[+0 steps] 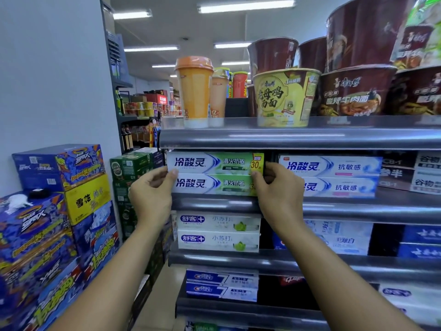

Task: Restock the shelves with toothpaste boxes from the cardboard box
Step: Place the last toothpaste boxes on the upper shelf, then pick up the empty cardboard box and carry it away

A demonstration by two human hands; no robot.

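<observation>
**Left fingers** (160,172): curled round the left end of the upper green toothpaste box (214,162), thumb at the seam beneath it.

**Right fingers** (272,168): curled round the right end of the same box, thumb at that seam.

**Left hand** (152,191), **right hand** (279,191): both grasp this box, raised to the second shelf (214,203).

**Upper green toothpaste box**: lies flat on the lower green toothpaste box (214,185), fronts nearly flush (placement looks all but finished).

**Blue-white toothpaste boxes** (331,167): a stack of two, just beside on the right.

**Lower shelves** (238,258): partly stocked, with dark gaps between the stacks.

**Cardboard box**: not identifiable in view, so the remaining stock cannot be counted.

**Progress**: judged midway. This stack stands two high, and the gaps below likely await filling.
</observation>
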